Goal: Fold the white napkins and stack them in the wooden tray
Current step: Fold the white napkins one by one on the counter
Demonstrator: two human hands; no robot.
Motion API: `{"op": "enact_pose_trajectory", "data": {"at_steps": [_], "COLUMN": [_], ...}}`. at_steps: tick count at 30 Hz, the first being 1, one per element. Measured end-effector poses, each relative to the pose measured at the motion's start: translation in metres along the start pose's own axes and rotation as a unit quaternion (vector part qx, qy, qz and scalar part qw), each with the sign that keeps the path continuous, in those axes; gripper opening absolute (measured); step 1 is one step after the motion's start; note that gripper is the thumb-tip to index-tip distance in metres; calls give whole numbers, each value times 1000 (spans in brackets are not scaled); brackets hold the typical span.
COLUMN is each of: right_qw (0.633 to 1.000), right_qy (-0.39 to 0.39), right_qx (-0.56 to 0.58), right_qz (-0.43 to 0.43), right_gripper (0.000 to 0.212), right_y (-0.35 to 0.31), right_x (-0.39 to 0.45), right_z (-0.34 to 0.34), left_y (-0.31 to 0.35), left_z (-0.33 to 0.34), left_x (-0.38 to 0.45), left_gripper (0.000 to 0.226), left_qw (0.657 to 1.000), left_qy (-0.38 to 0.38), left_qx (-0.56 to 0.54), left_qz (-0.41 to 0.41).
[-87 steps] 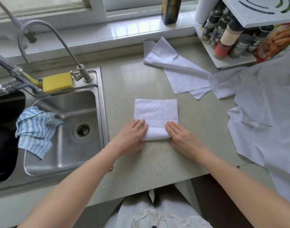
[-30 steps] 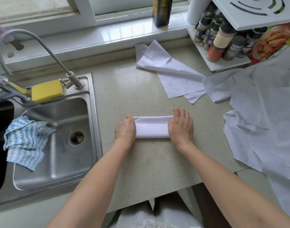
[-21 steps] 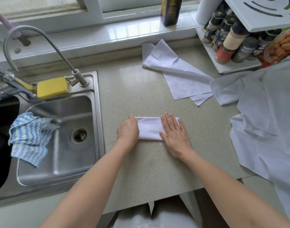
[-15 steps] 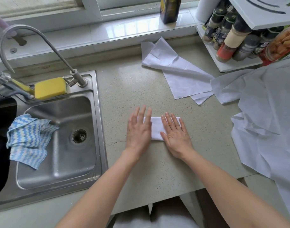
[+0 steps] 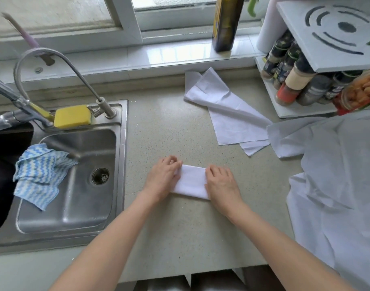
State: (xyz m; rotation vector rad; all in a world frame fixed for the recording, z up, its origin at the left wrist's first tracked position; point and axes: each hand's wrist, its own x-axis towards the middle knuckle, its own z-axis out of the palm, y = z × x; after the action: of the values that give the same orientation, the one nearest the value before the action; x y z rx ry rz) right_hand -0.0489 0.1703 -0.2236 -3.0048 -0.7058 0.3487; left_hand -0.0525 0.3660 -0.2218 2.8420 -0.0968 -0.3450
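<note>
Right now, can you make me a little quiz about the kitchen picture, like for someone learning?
1. True or false: both hands hold the folded napkin.
2. What yellow thing sits behind the sink?
A) cup B) sponge C) banana
3. Fill in: the blue striped cloth hangs over the sink's ____ edge.

Key:
1. True: the left hand and right hand curl their fingers on its two ends.
2. B, the sponge.
3. left.
</note>
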Motion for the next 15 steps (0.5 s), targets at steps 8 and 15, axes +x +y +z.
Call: {"op": "enact_pose_trajectory", "data": {"at_steps": [8,15], "right_qw": [981,957], "right_qy": [-184,-223], "right_qx": [-7,175], "right_qz": [-54,-64], "right_gripper": [12,20], "right_y": [9,2], "right_x": [54,46], "right_z": [-39,-49], "left_y": [29,11], "left_z": [-29,-41], "left_x": [11,-78], "left_gripper": [20,6], "left_qw": [970,875], "left_qy": [-191,33], "left_qx": [47,-401], "left_qz": [-146,-270]}}
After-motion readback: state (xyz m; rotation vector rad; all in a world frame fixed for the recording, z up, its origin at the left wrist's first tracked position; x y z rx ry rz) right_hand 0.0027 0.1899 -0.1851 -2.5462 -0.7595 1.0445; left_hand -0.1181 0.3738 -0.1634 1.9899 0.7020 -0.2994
